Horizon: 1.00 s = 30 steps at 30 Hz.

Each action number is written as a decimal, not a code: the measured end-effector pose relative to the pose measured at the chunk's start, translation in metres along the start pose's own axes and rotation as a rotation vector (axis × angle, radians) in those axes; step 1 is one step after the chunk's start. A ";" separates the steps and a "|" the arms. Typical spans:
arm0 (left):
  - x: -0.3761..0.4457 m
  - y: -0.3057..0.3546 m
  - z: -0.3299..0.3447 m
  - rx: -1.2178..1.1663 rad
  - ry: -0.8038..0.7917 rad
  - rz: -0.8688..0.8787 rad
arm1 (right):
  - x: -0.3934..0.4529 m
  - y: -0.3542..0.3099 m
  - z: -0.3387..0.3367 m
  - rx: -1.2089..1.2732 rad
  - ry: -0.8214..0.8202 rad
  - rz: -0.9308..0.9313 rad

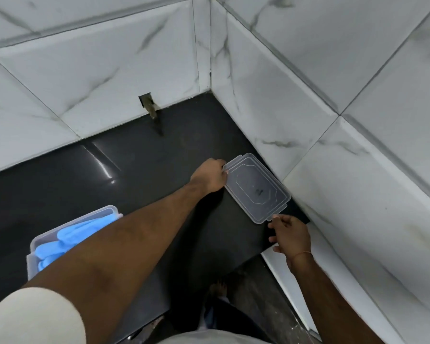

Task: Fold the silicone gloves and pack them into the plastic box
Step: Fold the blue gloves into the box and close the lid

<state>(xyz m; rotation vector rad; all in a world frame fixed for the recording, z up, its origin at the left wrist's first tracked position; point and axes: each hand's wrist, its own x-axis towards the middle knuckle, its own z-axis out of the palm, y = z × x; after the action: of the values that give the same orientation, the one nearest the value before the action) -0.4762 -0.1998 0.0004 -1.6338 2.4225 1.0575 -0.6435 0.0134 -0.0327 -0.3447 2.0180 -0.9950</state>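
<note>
Blue silicone gloves (pixel 67 240) already in clear plastic box (pixel 35 244); left hand (pixel 210 176) grips flat translucent lid (pixel 257 189), right hand (pixel 292 235) loose-fingered at its corner; next: carry lid over, align, press.

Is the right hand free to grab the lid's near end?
Probably yes: the right hand hovers open just short of the lid, nothing between; the left hand grips the far end.

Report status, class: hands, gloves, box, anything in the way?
Left hand grips lid; right hand touches it. Gloves in open box. Left forearm crosses box.
</note>
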 end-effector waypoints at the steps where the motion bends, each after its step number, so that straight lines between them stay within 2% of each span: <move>1: 0.000 -0.002 -0.001 -0.009 0.002 -0.006 | 0.003 0.000 0.000 0.000 -0.002 0.007; 5: -0.002 -0.014 -0.005 -0.062 0.018 -0.045 | 0.009 -0.001 -0.001 0.001 -0.031 0.014; 8: -0.008 -0.029 -0.015 -0.123 0.088 -0.047 | 0.007 -0.006 0.003 0.041 -0.079 0.004; 15: -0.071 -0.071 -0.070 -0.323 0.412 -0.031 | -0.019 -0.040 0.046 0.211 -0.230 -0.082; 21: -0.165 -0.132 -0.108 -0.489 0.669 -0.096 | -0.065 -0.082 0.101 0.296 -0.450 -0.140; 26: -0.245 -0.192 -0.118 -0.676 0.736 -0.183 | -0.110 -0.097 0.151 0.186 -0.603 -0.190; 30: -0.299 -0.231 -0.107 -0.856 0.754 -0.263 | -0.137 -0.089 0.187 0.060 -0.665 -0.241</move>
<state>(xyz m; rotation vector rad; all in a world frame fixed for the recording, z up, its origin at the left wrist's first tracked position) -0.1148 -0.0667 0.0794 -2.9694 2.0298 1.8348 -0.4234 -0.0666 0.0496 -0.7855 1.3614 -0.9233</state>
